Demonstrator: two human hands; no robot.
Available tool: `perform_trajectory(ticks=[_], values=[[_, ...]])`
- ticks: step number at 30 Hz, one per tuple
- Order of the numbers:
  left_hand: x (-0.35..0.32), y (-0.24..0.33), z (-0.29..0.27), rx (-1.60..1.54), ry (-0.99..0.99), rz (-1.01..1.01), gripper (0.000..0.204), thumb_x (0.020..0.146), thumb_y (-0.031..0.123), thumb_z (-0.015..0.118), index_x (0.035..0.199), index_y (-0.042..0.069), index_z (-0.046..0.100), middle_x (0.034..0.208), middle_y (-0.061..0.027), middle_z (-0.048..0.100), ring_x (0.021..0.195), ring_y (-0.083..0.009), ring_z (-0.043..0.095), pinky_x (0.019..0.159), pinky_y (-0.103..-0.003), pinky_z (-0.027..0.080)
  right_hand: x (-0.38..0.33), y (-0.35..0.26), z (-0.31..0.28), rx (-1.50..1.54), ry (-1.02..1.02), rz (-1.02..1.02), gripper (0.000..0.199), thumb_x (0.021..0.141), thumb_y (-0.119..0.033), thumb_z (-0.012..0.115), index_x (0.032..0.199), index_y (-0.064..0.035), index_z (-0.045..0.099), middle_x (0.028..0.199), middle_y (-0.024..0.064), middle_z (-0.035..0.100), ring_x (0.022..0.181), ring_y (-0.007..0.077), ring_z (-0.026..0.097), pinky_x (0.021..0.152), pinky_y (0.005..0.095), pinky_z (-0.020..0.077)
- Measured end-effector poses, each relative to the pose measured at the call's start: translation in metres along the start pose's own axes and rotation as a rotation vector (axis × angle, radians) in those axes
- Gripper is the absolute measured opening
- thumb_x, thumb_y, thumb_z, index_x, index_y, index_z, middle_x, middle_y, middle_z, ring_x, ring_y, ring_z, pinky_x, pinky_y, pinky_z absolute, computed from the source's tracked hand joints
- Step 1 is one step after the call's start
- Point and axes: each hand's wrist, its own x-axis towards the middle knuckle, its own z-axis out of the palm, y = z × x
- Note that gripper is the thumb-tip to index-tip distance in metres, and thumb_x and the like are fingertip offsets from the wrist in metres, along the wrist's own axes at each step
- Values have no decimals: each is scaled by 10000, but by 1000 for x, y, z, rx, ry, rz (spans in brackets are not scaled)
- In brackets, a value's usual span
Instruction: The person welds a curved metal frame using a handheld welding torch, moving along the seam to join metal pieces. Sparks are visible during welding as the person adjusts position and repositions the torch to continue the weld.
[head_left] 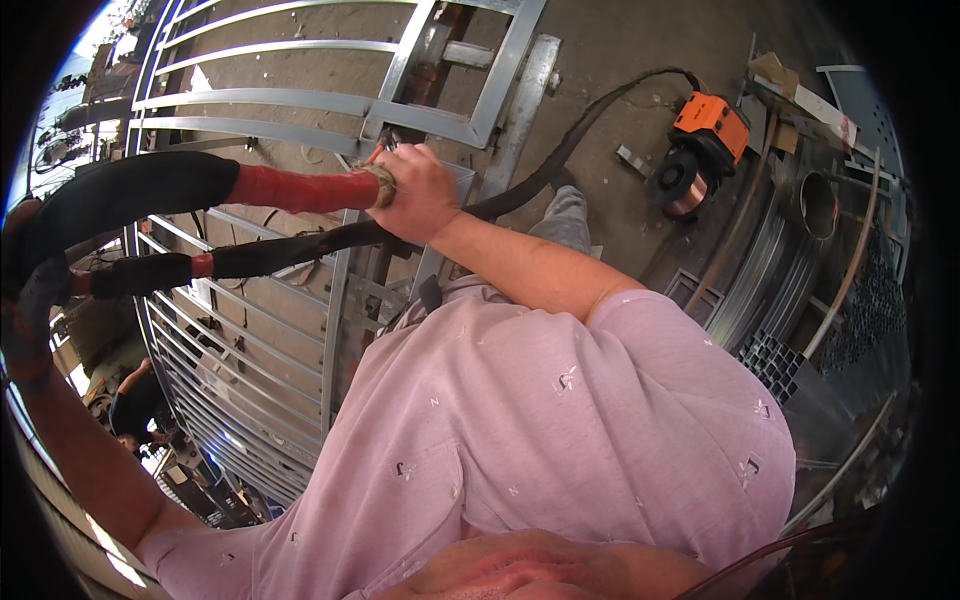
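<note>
My right hand (415, 190) is closed around the end of a thick welding torch cable (140, 190), where red tape and a yellowish binding wrap it. A small orange piece (376, 153) pokes out just beyond my knuckles; the torch's tip cannot be made out. From there the cable arches left to my left hand (35, 290), which grips the bend at the dim rim of the view, its fingers partly hidden. A second run of the cable passes back under my right forearm to an orange wire feeder (712, 125) on the floor, with a copper wire spool (685, 185).
A welded frame of silver metal bars (270, 100) spreads ahead and to the left. Metal profiles, tubes (775, 360) and a round pipe ring (818, 205) are stacked at right. Another person (137, 400) is at far left, near a bluish glow.
</note>
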Motion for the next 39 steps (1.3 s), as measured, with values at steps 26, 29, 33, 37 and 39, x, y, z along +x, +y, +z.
perform_trajectory(ticks=[26,29,33,37,39], values=[[36,91,32,-154,178,8,270,724,74,846,896,-99,729,711,-96,670,515,-196,598,465,-300,449,9,-3,1,40,37,-16,370,688,-306,904,908,-119,673,892,98,692,883,345,677,778,455,579],[38,97,34,-27,225,42,266,695,86,829,868,-93,735,711,-96,673,537,-204,611,481,-325,460,10,-4,-1,38,40,-16,377,686,-311,906,902,-115,668,894,102,691,885,349,677,778,453,579],[43,87,20,175,148,373,274,697,125,834,853,-80,739,706,-96,676,537,-215,613,478,-340,463,8,-11,-1,63,31,-20,386,681,-314,909,896,-108,663,896,107,691,894,352,676,786,452,577],[37,118,30,22,190,-19,304,724,168,862,867,-71,741,693,-93,669,527,-211,608,468,-330,454,11,-7,-3,50,59,-26,384,678,-309,908,896,-109,663,892,101,689,896,344,672,787,451,574],[35,127,33,-16,214,-122,330,741,198,879,874,-70,739,685,-90,663,523,-203,605,463,-321,450,10,-8,-4,52,49,-15,383,674,-304,907,898,-111,663,891,97,689,891,341,669,782,451,572]])
